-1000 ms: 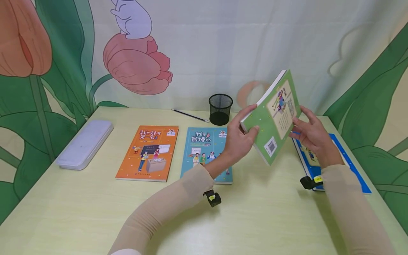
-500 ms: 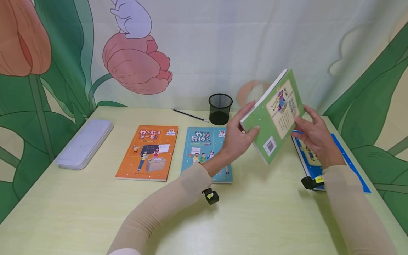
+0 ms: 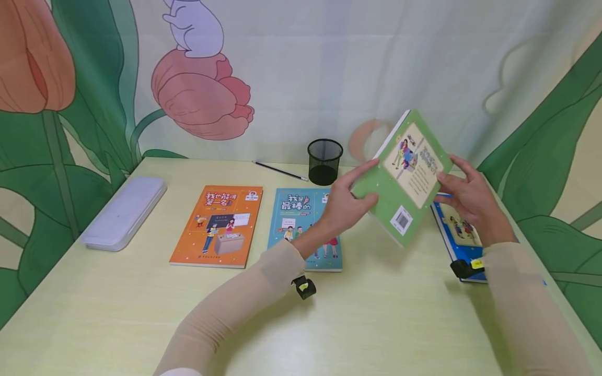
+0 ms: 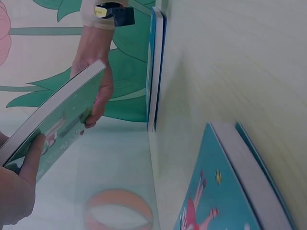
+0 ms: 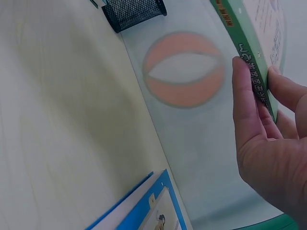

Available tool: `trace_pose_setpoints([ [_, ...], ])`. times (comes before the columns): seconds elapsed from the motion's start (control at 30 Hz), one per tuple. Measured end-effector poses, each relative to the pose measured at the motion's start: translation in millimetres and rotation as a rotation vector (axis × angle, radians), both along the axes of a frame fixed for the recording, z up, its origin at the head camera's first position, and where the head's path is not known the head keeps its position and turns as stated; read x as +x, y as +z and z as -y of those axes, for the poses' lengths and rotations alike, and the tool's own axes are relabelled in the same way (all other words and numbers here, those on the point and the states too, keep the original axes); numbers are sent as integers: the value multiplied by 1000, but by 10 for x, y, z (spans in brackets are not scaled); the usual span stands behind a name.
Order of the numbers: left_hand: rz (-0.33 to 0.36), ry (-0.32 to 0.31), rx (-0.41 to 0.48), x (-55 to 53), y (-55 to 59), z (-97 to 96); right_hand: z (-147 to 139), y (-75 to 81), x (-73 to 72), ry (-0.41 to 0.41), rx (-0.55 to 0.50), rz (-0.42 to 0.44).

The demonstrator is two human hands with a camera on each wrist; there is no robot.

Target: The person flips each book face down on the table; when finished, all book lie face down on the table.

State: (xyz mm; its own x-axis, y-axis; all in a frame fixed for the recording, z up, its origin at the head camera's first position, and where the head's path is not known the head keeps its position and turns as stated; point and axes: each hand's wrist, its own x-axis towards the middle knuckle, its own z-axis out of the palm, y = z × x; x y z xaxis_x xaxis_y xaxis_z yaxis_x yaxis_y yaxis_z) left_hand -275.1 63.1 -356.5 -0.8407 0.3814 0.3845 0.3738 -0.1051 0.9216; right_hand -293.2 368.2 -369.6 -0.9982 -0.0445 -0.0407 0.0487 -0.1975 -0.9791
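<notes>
A green book [image 3: 381,203] is held up tilted above the table, its back cover with a barcode and a cream panel facing the head camera. My left hand [image 3: 350,201] grips its left edge, thumb on the back cover and fingers behind. At the opposite side my right hand [image 3: 472,203] pinches the spine edge, thumb on the cover. In the right wrist view, the green spine [image 5: 247,62] with printed characters lies between the thumb and fingers of that hand. The book's front cover faces away from the head camera.
An orange book [image 3: 216,224] and a teal book [image 3: 291,230] lie on the table [image 3: 367,324], the teal one partly behind my left arm. A blue book [image 3: 458,235] sits under my right arm. Behind are a black mesh pen cup [image 3: 324,162], pencil [image 3: 279,171] and pale case [image 3: 127,211].
The green book has turned in both hands, its top tipping left and its back cover facing the head camera more fully. My left hand has shifted slightly left; both hands keep hold.
</notes>
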Motion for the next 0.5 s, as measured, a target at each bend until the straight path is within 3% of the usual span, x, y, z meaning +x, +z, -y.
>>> trace_pose_setpoints([
  [0.13,45,-11,-93,-17,-6,52,-41,20,27,4,77,25],
  [0.33,126,-78,-142,-20,-71,126,-62,42,38,25,194,35],
  [0.5,190,-80,-220,-18,-119,166,-52,65,20,45,294,22],
])
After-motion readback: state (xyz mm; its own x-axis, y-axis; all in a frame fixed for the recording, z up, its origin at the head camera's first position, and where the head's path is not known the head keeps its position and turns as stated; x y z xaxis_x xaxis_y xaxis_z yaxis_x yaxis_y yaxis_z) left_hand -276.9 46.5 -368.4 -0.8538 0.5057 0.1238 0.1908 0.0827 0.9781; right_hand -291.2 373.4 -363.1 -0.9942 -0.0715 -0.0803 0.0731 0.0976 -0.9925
